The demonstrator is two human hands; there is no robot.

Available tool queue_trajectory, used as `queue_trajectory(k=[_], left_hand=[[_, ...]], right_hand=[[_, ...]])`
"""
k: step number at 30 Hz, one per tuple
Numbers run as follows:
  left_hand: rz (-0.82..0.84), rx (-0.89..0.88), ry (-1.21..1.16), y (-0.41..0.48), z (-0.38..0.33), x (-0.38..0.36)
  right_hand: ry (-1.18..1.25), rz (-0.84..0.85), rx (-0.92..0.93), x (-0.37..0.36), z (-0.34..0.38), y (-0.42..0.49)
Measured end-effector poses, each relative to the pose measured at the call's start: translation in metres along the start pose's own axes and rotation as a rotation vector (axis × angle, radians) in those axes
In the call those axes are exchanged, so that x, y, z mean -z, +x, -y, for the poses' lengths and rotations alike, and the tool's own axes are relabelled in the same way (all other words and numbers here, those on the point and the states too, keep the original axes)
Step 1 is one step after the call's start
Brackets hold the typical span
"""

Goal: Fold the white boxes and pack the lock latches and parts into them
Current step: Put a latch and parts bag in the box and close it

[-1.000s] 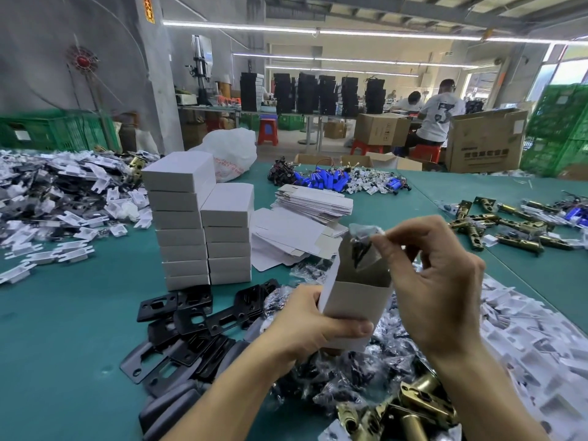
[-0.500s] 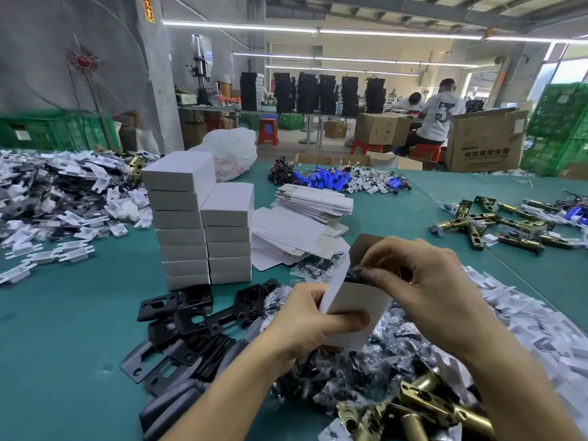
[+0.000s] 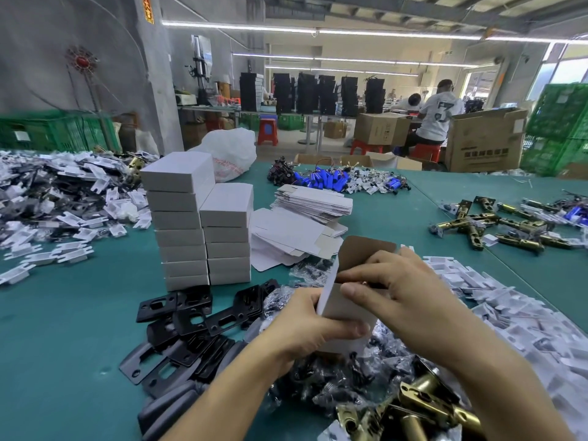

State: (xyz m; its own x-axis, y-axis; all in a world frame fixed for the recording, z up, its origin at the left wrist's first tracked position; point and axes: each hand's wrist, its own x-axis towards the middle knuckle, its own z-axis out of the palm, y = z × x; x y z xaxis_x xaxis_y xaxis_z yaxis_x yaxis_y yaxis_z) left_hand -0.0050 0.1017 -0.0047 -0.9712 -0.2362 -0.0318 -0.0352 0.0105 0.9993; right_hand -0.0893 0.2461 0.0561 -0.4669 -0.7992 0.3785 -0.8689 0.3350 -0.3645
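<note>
Your left hand [image 3: 305, 326] is wrapped around the lower part of one open white box [image 3: 345, 308], thumb across its front, holding it upright above the near middle of the green bench [image 3: 63, 329]. Your right hand [image 3: 401, 297] sits over the box mouth with its fingertips [image 3: 348, 276] curled down inside; you cannot tell from here whether they pinch anything. The brown inner flap [image 3: 362, 251] of the box stands up behind those fingers.

Directly under the box lies a heap of small black parts in clear bags [image 3: 334, 380]. At the near edge, right of centre, at least three brass lock latches [image 3: 413, 409] overlap one another. Left of the hands, a loose pile of black strike plates [image 3: 197, 319] spreads toward the near edge; they overlap too much for a sure count.

Toward the bench middle stand two stacks of closed white boxes [image 3: 197, 224]: seven in the left stack, five in the right. Just right of them is one pile of flat unfolded box blanks [image 3: 313, 202], with a few more blanks spread loose in front of it. White plastic pieces [image 3: 57, 198] cover the left side, and more run along the right side of the bench. Near the right edge lie more brass latches [image 3: 496, 222], roughly eight. At the far edge sits a cluster of blue cylinders with wires [image 3: 324, 179] and one white plastic bag [image 3: 230, 152].
</note>
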Motion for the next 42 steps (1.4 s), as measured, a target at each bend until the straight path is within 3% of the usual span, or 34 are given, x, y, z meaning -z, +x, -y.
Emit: queue_trajectory(k=[8, 15, 22, 26, 28, 34, 39, 42], left_hand=[[0.039, -0.026, 0.005, -0.001, 0.000, 0.001], [0.046, -0.042, -0.004, -0.001, 0.002, 0.001], [-0.089, -0.013, -0.096, 0.002, 0.002, 0.005], [-0.072, -0.023, -0.052, 0.002, 0.005, 0.003], [-0.072, -0.020, -0.059, 0.002, 0.006, 0.003], [-0.121, 0.044, -0.233, 0.003, 0.002, 0.008], [-0.065, 0.041, -0.218, 0.003, 0.004, 0.007], [-0.097, -0.021, -0.121, 0.003, 0.007, 0.006]], right_hand=[[0.089, 0.061, -0.034, 0.008, 0.001, -0.003], [-0.136, 0.128, -0.030, 0.000, 0.007, -0.004], [0.054, -0.171, -0.026, -0.001, 0.001, -0.001], [-0.056, -0.002, -0.038, -0.008, 0.000, -0.001], [-0.044, 0.003, -0.039, -0.009, -0.002, 0.000], [0.277, -0.367, -0.065, -0.004, -0.008, 0.001], [0.584, -0.156, -0.150, -0.008, -0.011, 0.000], [0.567, -0.060, -0.145, -0.011, -0.014, 0.000]])
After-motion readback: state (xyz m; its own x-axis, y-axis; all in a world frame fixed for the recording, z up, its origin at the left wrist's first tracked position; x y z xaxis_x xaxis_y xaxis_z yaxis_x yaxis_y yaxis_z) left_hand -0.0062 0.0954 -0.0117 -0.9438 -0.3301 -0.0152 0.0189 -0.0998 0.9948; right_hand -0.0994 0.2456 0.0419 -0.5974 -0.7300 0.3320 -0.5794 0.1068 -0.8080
